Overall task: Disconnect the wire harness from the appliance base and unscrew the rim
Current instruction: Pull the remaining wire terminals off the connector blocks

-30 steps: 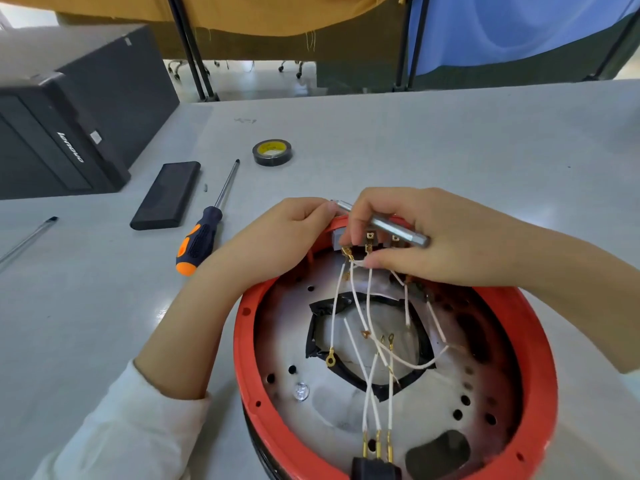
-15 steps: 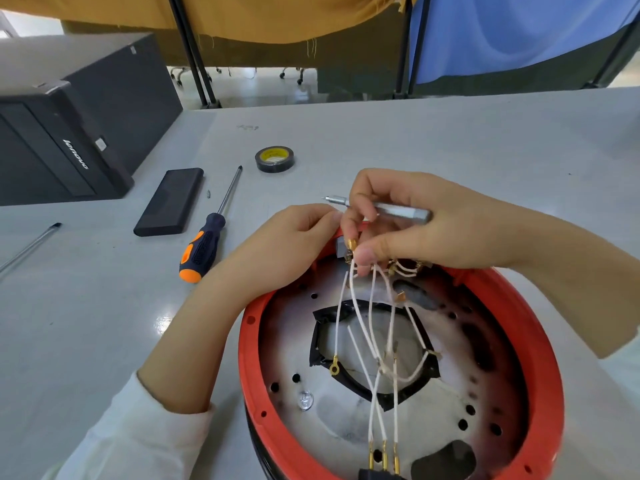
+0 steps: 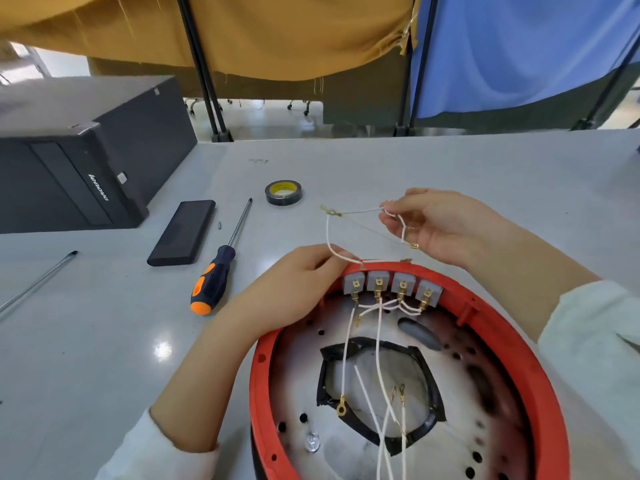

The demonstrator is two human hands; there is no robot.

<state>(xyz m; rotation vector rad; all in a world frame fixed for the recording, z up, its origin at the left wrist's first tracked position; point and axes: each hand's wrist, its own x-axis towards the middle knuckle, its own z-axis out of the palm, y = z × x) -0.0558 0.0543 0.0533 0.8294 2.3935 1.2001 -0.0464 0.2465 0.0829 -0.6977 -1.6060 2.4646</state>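
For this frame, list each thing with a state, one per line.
Freed white wire piece with brass terminals: lifted clear, held between both hands.
Right hand: pinching that wire.
Left hand: resting on the red plastic rim, pinching the wire's lower end.
Four grey terminal blocks: remaining wires attached.
Orange-and-black screwdriver: lying unused on the table.

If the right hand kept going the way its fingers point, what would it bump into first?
Its fingers point left, so the right hand would probably meet the roll of black tape first, though depth is unclear; it pinches a white wire.
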